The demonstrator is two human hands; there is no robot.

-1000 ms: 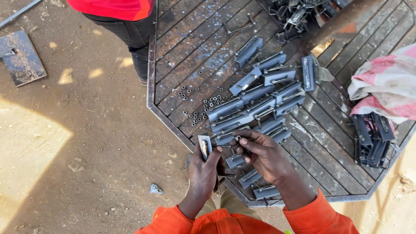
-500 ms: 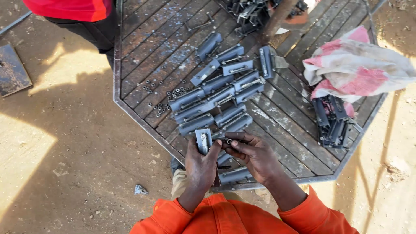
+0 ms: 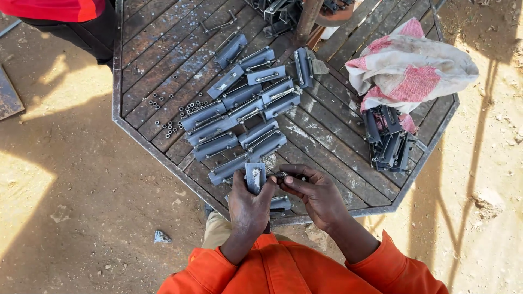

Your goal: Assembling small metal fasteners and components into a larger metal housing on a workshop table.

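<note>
A small grey metal bracket was held upright in the left hand, and a little bolt was pinched beside it by the right hand, just over the table edge, where bare slats were left

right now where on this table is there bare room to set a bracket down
Bare slats lie between the rows of grey metal brackets and the dark stack of brackets, and at the top left of the octagonal slatted metal table. Crowded: the scattered small nuts, and the near edge under both hands.
</note>
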